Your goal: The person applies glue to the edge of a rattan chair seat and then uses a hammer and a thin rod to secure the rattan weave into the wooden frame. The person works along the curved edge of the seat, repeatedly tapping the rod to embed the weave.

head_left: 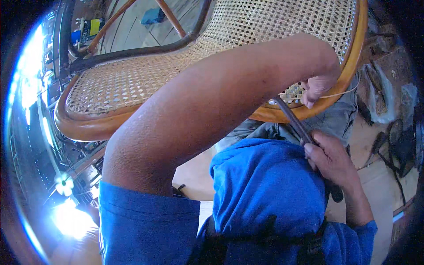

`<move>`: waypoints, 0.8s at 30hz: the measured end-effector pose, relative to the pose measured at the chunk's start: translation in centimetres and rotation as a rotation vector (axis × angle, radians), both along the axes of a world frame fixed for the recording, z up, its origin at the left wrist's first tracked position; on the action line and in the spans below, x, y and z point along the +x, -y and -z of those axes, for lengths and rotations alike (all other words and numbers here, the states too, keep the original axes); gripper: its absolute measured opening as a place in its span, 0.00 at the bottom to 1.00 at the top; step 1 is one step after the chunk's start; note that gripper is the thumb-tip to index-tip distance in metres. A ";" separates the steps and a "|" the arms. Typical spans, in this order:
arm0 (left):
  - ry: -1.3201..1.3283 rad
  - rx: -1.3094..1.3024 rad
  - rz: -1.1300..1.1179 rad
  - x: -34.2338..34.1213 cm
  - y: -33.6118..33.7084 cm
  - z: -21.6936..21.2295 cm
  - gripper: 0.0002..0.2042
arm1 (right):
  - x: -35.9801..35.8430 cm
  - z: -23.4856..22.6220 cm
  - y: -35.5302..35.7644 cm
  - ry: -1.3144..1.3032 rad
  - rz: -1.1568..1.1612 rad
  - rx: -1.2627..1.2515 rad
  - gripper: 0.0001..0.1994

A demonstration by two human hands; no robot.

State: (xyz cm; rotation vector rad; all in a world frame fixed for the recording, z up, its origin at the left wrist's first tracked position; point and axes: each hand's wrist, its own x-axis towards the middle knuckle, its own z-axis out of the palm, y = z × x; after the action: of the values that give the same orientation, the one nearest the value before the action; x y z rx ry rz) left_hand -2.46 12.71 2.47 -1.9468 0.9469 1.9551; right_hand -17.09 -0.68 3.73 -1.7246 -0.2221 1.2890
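A chair with a woven cane seat point(132, 84) and an orange-brown rounded wooden frame point(101, 123) lies across my lap. My left arm reaches over it, and my left hand point(318, 86) bends down at the near right edge of the weave, fingers curled together. A thin pale cane strand point(340, 93) runs out from these fingers to the right; the exact grip is partly hidden. My right hand point(330, 157) is wrapped round a dark, slim rod-like tool point(292, 118). The tool's narrow end meets the frame's inner edge beside my left fingers, and its thicker end shows below my right hand.
Dark curved chair rails point(141, 51) rise at the far left. A blue object point(152, 16) lies on the floor beyond. At the right are clear plastic bags point(382, 97) and dark straps point(393, 145). Bright light and a small white fan-shaped object point(64, 184) show at left.
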 end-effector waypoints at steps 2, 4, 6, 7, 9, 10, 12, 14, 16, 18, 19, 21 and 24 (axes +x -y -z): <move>0.026 -0.015 0.046 0.0 0.2 0.3 0.31 | 0.1 0.6 -0.1 -0.142 0.066 0.042 0.14; 0.053 -0.026 0.078 -0.2 0.4 0.4 0.30 | 0.2 0.5 -0.6 -0.243 0.169 0.118 0.14; 0.052 -0.062 0.047 -0.2 0.2 0.6 0.30 | 0.3 0.6 -0.9 -0.276 0.180 0.121 0.16; 0.051 -0.079 0.031 -0.2 0.1 0.8 0.30 | 0.3 0.5 -1.1 -0.292 0.184 0.123 0.17; 0.021 -0.083 -0.027 -0.4 -0.1 1.5 0.29 | 0.2 0.3 -1.6 -0.284 0.171 0.143 0.17; 0.006 -0.085 -0.056 -0.4 -0.1 1.6 0.29 | 0.2 0.1 -1.8 -0.280 0.164 0.154 0.18; 0.060 -0.117 -0.061 -0.5 -0.4 1.1 0.27 | 0.0 0.9 -2.4 -0.180 0.088 0.167 0.18; 0.070 -0.104 -0.047 -0.4 -0.2 1.0 0.27 | 0.0 0.9 -2.5 -0.162 0.094 0.144 0.18; 0.027 -0.032 -0.033 -0.5 -0.1 1.5 0.29 | 0.2 0.0 -2.4 -0.236 0.163 0.097 0.18; -0.009 -0.011 -0.089 -0.5 -0.1 1.5 0.29 | 0.5 -0.6 -2.1 -0.203 0.177 0.122 0.18; -0.025 -0.001 -0.115 -0.4 -0.1 1.3 0.30 | 0.6 -0.7 -2.0 -0.185 0.187 0.133 0.18; 0.027 -0.004 -0.080 -0.5 0.0 1.0 0.29 | -0.1 0.5 -1.9 -0.109 0.117 0.117 0.18; 0.054 -0.032 -0.065 -0.6 -0.1 0.6 0.29 | -0.4 0.7 -2.1 -0.180 0.114 0.108 0.17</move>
State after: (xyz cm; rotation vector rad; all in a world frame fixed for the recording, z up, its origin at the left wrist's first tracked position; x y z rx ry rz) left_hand -3.04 12.84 1.89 -2.0617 0.9180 1.9220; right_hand -17.50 1.37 2.98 -1.4988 -0.0856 1.3154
